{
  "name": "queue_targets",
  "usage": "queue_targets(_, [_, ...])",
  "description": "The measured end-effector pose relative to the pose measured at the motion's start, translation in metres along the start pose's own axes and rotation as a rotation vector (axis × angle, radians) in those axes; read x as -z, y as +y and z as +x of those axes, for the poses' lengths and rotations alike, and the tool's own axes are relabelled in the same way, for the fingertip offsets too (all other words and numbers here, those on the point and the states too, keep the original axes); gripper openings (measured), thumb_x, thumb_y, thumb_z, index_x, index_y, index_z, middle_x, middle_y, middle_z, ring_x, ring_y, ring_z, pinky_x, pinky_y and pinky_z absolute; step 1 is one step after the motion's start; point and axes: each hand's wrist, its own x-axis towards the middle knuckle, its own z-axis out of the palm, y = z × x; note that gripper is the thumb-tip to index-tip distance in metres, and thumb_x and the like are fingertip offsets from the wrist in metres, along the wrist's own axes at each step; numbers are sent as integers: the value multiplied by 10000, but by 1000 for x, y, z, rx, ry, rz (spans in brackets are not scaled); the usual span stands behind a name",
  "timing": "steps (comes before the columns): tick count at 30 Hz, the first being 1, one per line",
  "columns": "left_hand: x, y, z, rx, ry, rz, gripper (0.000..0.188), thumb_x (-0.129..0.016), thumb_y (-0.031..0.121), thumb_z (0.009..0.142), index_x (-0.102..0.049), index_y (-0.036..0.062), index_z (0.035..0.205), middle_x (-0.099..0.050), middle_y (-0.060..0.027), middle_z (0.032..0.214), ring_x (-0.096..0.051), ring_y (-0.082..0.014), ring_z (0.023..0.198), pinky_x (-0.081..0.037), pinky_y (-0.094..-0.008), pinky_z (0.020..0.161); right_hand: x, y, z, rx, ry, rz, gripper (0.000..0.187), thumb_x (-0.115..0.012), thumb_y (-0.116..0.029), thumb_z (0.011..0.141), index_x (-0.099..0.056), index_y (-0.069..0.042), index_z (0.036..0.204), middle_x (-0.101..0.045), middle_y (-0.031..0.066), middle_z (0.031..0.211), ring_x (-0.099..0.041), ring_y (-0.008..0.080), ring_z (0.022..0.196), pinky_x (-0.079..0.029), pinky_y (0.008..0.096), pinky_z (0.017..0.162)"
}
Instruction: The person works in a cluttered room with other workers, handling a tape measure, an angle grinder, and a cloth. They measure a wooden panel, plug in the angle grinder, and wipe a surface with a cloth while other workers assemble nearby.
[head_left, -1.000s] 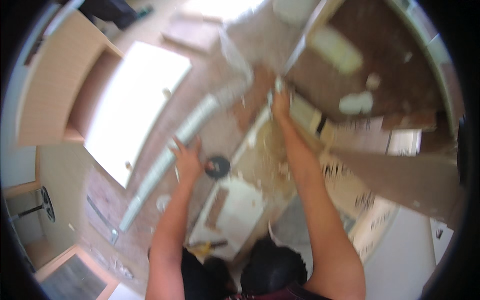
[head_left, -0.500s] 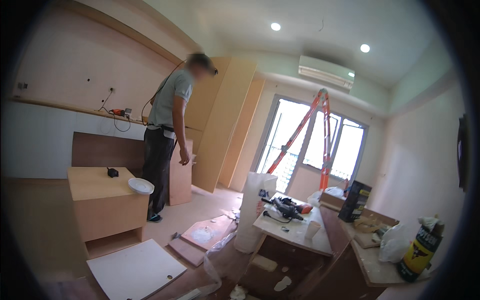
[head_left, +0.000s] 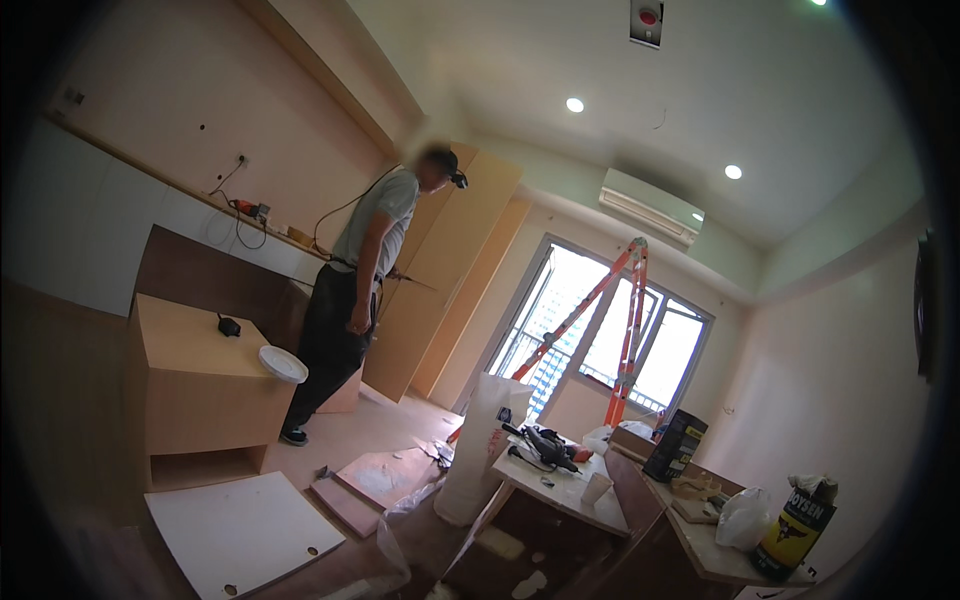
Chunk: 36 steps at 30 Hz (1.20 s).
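Head cam: wht panel (head_left: 245,530) nr cabinet (head_left: 215,405)

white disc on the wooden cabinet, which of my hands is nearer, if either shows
Can't pick left or right: both your hands are out of view. In the picture, the co-worker's hand hangs above and right of the white disc.

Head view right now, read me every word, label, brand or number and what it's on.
I won't copy wording or brands; print shows here:
Black and yellow can: large pale lettering, legible.
Dark container: yellow marking, too small to read.
Tall white bundle: dark and reddish marks, too blurred.
Anything else: too small to tell.
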Motion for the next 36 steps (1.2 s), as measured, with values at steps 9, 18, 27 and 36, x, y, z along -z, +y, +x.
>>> queue_targets(9, [-16, -14, -8, 57, 7, -74, 661, -605, 386, 996, -393, 4, 1493, -323, -317, 1519, -452, -442, 1396, -362, -567, 1167, -13, 8, -14, -22, -53, 59, 430, -566, -219, 1027, -574, -24, 1410, -645, 186, 1354, -597, 332, 1263, -449, 447, 1097])
queue_targets(18, [-46, -44, -30, 140, 3, -174, 795, -620, 424, 1000, -290, -29, 1565, -197, -366, 1594, -385, -470, 1450, -378, -512, 1182, -14, 42, -51, -107, -85, 92, 422, -569, -219, 1026, -583, -17, 1397, -654, 191, 1331, -609, 335, 1242, -461, 443, 1083])
queue_targets(27, [-86, -103, -70, 307, 126, -250, 957, -685, 337, 998, -31, 146, 1669, -102, -330, 1681, -472, -497, 1397, -428, -513, 1165, -30, 133, -156, -224, -110, 96, 415, -572, -219, 1025, -592, -11, 1383, -664, 197, 1308, -622, 339, 1220, -473, 438, 1069])
queue_targets(36, [-8, -26, -115, -37, -288, 481, 1111, -970, 473, 623, -427, 352, 1585, 70, -320, 1694, -113, -575, 1533, -535, -473, 1075, 17, 252, -201, -135, 17, -149, 408, -576, -219, 1025, -600, -4, 1370, -673, 202, 1285, -634, 342, 1198, -486, 433, 1056])
